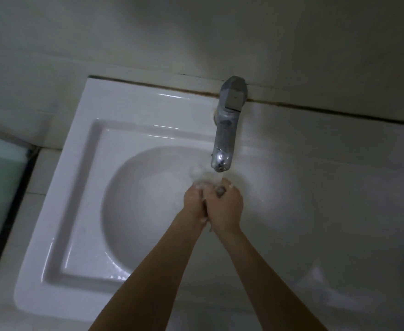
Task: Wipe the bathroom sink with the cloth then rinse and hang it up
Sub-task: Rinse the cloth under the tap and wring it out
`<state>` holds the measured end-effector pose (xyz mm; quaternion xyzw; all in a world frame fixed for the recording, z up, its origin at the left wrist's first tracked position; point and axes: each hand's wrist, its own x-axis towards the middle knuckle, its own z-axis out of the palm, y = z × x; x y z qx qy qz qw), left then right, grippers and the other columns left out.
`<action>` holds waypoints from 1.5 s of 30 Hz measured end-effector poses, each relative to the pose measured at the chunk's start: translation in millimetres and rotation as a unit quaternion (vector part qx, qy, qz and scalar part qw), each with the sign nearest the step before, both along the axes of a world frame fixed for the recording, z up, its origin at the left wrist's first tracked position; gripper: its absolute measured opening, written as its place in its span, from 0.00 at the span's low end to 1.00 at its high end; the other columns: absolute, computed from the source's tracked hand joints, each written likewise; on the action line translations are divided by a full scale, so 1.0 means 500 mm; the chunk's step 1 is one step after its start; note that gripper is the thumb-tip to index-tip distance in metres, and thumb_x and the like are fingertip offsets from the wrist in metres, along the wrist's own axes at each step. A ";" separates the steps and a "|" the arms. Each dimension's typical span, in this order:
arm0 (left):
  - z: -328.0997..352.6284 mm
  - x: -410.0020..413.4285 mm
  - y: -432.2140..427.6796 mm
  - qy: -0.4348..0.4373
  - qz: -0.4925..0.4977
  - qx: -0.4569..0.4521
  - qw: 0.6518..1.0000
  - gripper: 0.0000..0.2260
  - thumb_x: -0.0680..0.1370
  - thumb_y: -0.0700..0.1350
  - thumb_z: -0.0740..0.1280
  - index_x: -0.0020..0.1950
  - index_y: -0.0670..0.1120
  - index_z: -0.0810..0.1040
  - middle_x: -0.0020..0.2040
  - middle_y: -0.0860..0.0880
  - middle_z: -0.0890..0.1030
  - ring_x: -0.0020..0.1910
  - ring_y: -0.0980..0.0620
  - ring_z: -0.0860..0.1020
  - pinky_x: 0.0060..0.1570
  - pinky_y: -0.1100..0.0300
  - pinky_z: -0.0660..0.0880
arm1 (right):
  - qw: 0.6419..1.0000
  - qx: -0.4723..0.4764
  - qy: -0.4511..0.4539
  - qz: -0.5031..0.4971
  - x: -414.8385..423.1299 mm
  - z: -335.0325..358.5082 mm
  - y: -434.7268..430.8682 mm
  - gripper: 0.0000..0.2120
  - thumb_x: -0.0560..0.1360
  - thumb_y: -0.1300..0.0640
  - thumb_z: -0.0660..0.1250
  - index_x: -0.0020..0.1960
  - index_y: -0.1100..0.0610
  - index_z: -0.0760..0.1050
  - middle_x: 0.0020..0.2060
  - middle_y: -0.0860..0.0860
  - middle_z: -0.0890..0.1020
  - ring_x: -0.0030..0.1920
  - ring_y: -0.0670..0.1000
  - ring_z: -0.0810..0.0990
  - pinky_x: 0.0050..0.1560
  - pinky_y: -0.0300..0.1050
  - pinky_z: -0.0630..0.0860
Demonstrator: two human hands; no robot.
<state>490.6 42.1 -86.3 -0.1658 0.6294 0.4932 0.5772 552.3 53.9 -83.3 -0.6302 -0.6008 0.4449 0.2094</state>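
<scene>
My left hand [193,202] and my right hand [225,207] are pressed together over the basin of the white sink [81,168], right under the spout of the metal tap [223,139]. Water [218,175] runs from the spout onto them. Both hands curl around a small wad, the cloth [220,190]. Only a grey bit of it shows between the thumbs, and pale wet scraps show at the hands' lower edge. The rest of the cloth is hidden inside the hands.
The sink stands against a pale tiled wall [220,39] with a dark grimy joint behind the tap. A wide white ledge [339,163] extends to the right of the basin. At the left edge is a greenish panel with a dark frame [2,187].
</scene>
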 end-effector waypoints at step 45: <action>0.017 -0.012 0.030 0.170 -0.148 -0.060 0.972 0.15 0.77 0.54 0.63 0.41 0.43 0.78 0.39 0.45 0.80 0.45 0.44 0.80 0.47 0.53 0.78 | 0.968 -0.153 0.107 -0.169 0.122 0.018 0.096 0.17 0.76 0.47 0.67 0.42 0.62 0.76 0.34 0.53 0.79 0.35 0.52 0.78 0.36 0.44 0.76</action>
